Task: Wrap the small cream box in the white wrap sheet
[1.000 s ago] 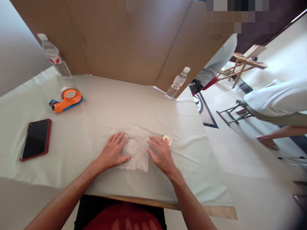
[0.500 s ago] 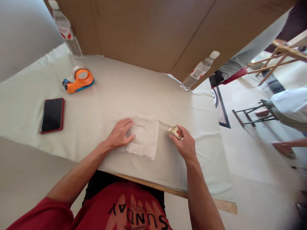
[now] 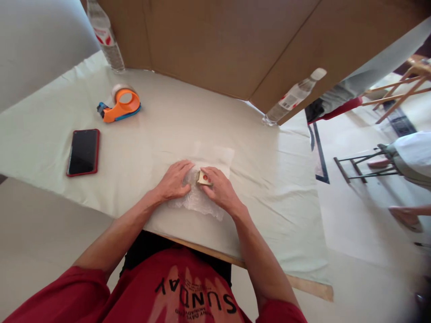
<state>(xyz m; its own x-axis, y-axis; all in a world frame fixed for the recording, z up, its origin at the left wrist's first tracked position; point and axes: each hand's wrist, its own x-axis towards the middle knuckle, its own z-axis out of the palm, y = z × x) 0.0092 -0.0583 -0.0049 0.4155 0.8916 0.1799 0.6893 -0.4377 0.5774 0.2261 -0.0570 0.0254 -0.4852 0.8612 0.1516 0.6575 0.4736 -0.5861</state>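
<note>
A sheet of clear bubble wrap (image 3: 198,202) lies flat on the cloth-covered table, close to its front edge. My left hand (image 3: 175,181) rests on the sheet's left side with the thumb apart from the fingers. Over the middle of the sheet, my right hand (image 3: 218,188) grips a small cream box (image 3: 204,178) with a red round mark, thumb on the near side and fingers on the far side. Part of the box is hidden by that hand. Whether the box touches the sheet I cannot tell.
An orange tape dispenser (image 3: 123,105) and a red-edged phone (image 3: 83,152) lie to the left. Two water bottles, one at left (image 3: 107,40) and one at right (image 3: 292,98), stand against a cardboard panel (image 3: 215,45). Beyond the table's right side, people sit near a folding stool (image 3: 367,168).
My right hand has carried the small box leftward, from beside the bubble wrap to over its middle. My left hand has stayed on the sheet. The camera view has shifted slightly.
</note>
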